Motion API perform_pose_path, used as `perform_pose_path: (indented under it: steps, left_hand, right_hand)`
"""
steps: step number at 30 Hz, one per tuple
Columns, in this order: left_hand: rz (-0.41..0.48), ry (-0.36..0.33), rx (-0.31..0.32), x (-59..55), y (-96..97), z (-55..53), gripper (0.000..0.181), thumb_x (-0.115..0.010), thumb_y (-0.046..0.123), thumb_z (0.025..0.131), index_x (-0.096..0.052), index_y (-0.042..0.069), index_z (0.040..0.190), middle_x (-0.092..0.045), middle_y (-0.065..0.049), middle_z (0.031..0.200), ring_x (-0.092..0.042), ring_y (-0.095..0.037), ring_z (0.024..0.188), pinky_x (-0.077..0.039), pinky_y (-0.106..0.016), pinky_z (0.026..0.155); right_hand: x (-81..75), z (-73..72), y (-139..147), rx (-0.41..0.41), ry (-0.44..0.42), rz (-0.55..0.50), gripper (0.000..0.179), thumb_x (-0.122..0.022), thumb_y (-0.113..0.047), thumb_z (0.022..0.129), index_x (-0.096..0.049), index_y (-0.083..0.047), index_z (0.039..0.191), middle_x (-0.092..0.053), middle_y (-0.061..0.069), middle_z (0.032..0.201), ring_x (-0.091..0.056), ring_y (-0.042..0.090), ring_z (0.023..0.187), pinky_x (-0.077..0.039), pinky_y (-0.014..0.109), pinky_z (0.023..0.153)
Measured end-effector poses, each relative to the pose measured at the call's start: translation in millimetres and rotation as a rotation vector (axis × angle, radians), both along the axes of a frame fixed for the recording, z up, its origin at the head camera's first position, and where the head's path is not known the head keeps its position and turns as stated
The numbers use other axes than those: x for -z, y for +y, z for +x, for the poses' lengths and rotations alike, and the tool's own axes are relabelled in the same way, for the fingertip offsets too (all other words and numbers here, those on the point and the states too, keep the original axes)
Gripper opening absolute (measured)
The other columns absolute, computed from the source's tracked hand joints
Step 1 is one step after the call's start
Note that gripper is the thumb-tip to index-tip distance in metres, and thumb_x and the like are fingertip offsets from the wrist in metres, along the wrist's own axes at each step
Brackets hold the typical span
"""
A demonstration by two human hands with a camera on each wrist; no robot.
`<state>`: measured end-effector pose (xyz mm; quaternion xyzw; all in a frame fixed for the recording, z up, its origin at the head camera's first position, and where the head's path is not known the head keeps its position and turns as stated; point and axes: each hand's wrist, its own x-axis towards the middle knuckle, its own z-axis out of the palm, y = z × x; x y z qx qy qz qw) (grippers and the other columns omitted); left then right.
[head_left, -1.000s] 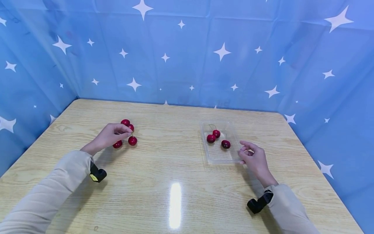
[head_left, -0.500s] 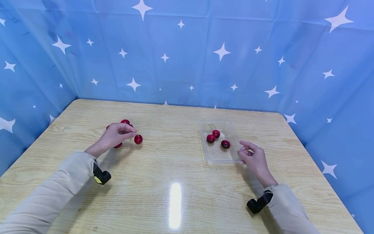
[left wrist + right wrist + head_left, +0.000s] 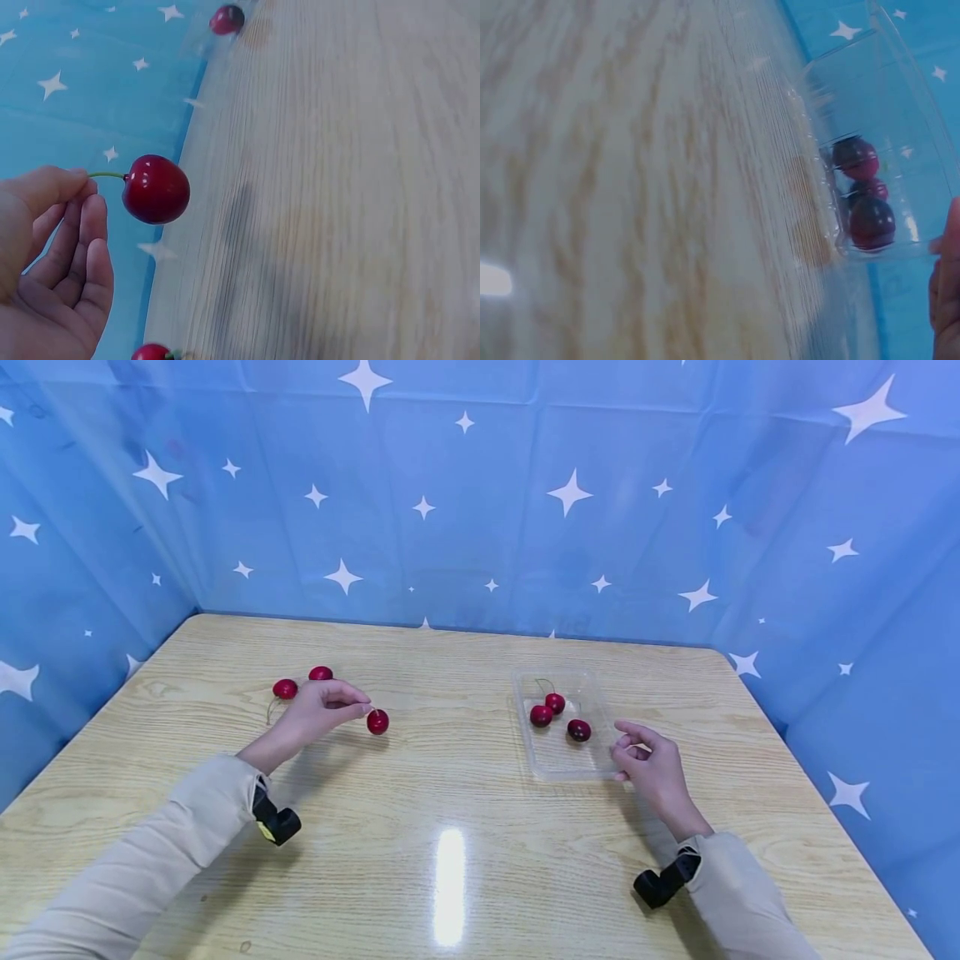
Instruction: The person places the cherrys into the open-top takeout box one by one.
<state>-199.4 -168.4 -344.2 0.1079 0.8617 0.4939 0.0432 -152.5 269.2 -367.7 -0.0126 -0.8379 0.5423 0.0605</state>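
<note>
My left hand [image 3: 311, 718] pinches a red cherry [image 3: 377, 722] by its stem, between thumb and index finger. In the left wrist view that cherry [image 3: 156, 189] hangs off the fingertips on a green stem, above the wooden surface. At the right, my right hand [image 3: 660, 772] holds the near right edge of a clear plastic container [image 3: 570, 773]. Inside it lie three cherries, among them a darker cherry [image 3: 579, 730]; one has a visible stem. The right wrist view shows the container [image 3: 919, 82] from the side, with only part of the hand [image 3: 949, 277] at the frame's edge.
Behind the left hand, a loose cherry [image 3: 285, 689] with a stem and another cherry [image 3: 321, 673] lie on the wooden table [image 3: 450, 793]; the hand may hide more. A blue curtain [image 3: 480, 510] with white stars borders the table's back and sides.
My left hand has moved right with the pinched cherry, away from the other cherries, uncovering one at the left. The right hand and container have stayed in place.
</note>
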Motion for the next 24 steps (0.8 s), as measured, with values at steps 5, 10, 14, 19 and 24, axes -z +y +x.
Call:
perform_pose_path:
  steps: [5,10,14,19,24]
  left_hand:
    - [0.034,-0.009,0.008,-2.2,9.8,2.8,0.028,-0.065,0.026,0.081,-0.063,0.002,0.096,-0.062,-0.007,0.092,-0.058,-0.015,0.081,-0.047,-0.026,0.071]
    - [0.054,-0.009,0.009,-8.1,17.9,5.2,0.029,-0.065,0.028,0.081,-0.063,0.004,0.096,-0.062,-0.007,0.093,-0.058,-0.015,0.083,-0.046,-0.027,0.073]
    - [0.099,-0.003,0.025,-11.1,24.6,5.6,0.028,-0.065,0.026,0.081,-0.063,0.002,0.096,-0.062,-0.007,0.092,-0.059,-0.022,0.085,-0.047,-0.03,0.075]
    - [0.152,-0.002,0.034,-16.8,34.8,3.5,0.026,-0.065,0.025,0.081,-0.062,0.003,0.095,-0.062,-0.006,0.092,-0.059,-0.022,0.086,-0.047,-0.028,0.074]
    - [0.19,0.003,0.022,-25.5,46.8,0.9,0.028,-0.066,0.027,0.08,-0.062,0.004,0.096,-0.063,-0.005,0.093,-0.059,-0.02,0.086,-0.046,-0.032,0.076]
  right_hand:
    - [-0.6,0.7,-1.1,-0.001,0.0,-0.003,0.04,-0.055,0.001,0.082,-0.046,0.01,0.121,-0.049,0.004,0.081,-0.052,0.002,0.057,-0.048,0.023,0.049]
    - [-1.0,1.1,-2.0,-0.004,0.004,-0.014,0.04,-0.055,0.002,0.082,-0.047,0.011,0.12,-0.048,0.006,0.081,-0.052,0.002,0.057,-0.048,0.023,0.048]
    - [-1.1,1.3,-1.9,-0.007,0.005,-0.013,0.04,-0.055,0.002,0.082,-0.046,0.011,0.12,-0.048,0.005,0.08,-0.052,0.002,0.057,-0.048,0.022,0.048]
    - [-1.4,1.6,-1.8,-0.002,0.013,0.0,0.039,-0.055,0.001,0.082,-0.047,0.011,0.12,-0.049,0.005,0.081,-0.051,0.001,0.057,-0.048,0.022,0.048]
    - [-2.2,2.1,-2.3,-0.005,0.014,-0.004,0.039,-0.055,0.001,0.082,-0.047,0.011,0.119,-0.048,0.005,0.081,-0.052,0.002,0.057,-0.048,0.022,0.049]
